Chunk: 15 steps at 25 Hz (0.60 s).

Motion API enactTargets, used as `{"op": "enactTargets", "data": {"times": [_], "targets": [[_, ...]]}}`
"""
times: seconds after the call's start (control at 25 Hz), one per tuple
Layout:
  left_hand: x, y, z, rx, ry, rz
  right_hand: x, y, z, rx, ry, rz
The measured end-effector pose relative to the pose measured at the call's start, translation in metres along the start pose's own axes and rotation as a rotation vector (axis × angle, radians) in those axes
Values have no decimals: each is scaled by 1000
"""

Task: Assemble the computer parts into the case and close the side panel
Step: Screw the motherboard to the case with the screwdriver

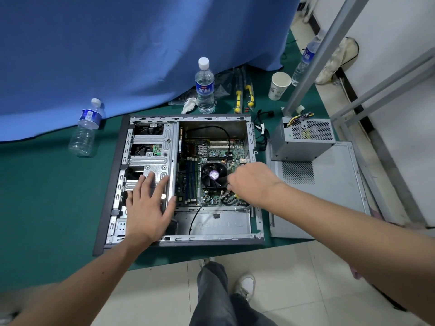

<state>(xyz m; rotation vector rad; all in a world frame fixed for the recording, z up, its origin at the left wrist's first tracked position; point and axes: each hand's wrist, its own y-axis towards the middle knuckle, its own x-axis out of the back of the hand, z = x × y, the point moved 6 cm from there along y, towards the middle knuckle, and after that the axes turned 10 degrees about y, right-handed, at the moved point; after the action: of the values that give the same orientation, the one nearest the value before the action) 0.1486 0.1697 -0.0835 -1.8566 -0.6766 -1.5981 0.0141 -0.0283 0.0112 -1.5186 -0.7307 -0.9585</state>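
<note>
Inventory from my remote seat, largest item first.

1. Counter (47, 208), green-topped, filling mid-frame; blue curtain (117, 55) draped over its upper left.
2. Case (235, 241), centre of frame, lying on its side and open; motherboard (213, 151) seated inside, drive cage (150, 142) at its left.
3. Side panel (334, 180), right of the case, lying flat and not yet fitted.
4. Power supply (303, 140), resting on the panel's upper end, outside the case, wires loose.
5. CPU fan (213, 175), centre of the board.
6. Left hand (147, 208), fingers spread wide and flat, pressing on the drive cage to steady the case.
7. Right hand (253, 182), fingers curled beside the fan; a yellow tip shows under it, likely a screwdriver, though I cannot tell for certain what it holds.
8. Water bottles (204, 88), paper cup (279, 85), yellow-handled tools (238, 100), upper centre.

Step in hand, as I judge it: fastening the cooler. Next move calls for mounting the power supply and cabling it before the panel goes on.
</note>
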Motion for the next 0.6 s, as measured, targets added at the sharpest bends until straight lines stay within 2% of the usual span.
{"op": "enactTargets", "data": {"times": [0.04, 0.2, 0.28, 0.4, 0.52, 0.6], "targets": [[0, 0, 0, 1, -2, 0, -2, -1, -2, -24, 3, -16], [1, 0, -1, 0, -26, -2, -15, -2, -6, -44, 112, 122], [1, 0, -1, 0, -28, -2, -15, -3, -1, 28, 172, 163], [1, 0, -1, -1, -32, -1, -14, -7, 4, 115, 57, 112], [2, 0, -1, -1, -35, -2, -16, -11, 3, 24, -13, 21], [2, 0, -1, 1, -30, -3, -21, -11, 2, -27, 18, 32]]}}
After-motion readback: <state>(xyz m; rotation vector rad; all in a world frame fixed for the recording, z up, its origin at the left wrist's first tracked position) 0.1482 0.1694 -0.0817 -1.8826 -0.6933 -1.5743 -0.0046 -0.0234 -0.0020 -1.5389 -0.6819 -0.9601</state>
